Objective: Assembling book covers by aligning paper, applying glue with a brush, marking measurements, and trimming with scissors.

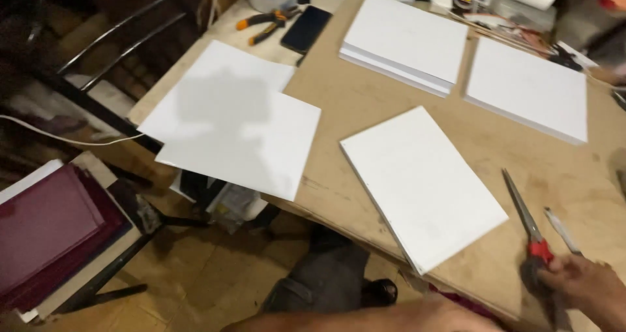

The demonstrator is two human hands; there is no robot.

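Bare forearm [365, 319] low in front, right hand [583, 286] closed around red-handled scissors [528, 224] on brown board table [365, 100], flat white panel [420, 185] beside, white sheets [235, 123] overhanging the edge.

Warm indoor light, table [365, 104] bright, floor and far-left corner dim. Soft head-shaped shadow falls on the white sheets [228, 130] at left. Slight motion blur overall, worst on the right hand [580, 286] near the right edge.
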